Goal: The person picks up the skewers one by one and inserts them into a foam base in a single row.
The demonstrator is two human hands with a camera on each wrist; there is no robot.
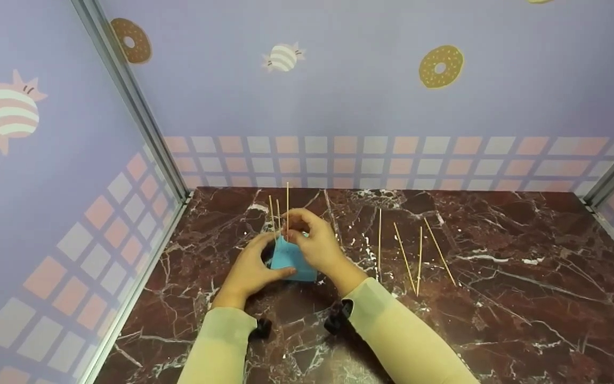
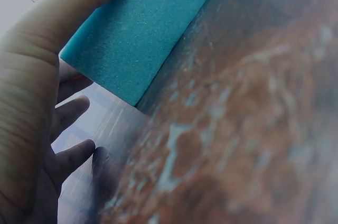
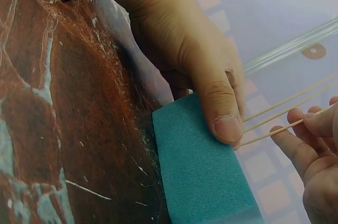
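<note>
A blue foam block (image 1: 291, 260) stands on the marble-patterned table. My left hand (image 1: 248, 269) grips its left end, the thumb on the near face; in the right wrist view the other fingers are mostly hidden behind the block. Above the top edge, my right hand (image 1: 318, 246) pinches a thin wooden skewer (image 1: 288, 198) between thumb and fingers. The skewer is upright, its lower end at the block's top in the right wrist view; whether it has entered the foam I cannot tell. Two other skewers (image 3: 296, 106) rise from the block beside it.
Several loose skewers (image 1: 380, 240) lie on the table (image 1: 525, 277) to the right of the hands. A patterned wall (image 1: 360, 106) stands behind the table, and another (image 1: 56, 224) runs along the left side.
</note>
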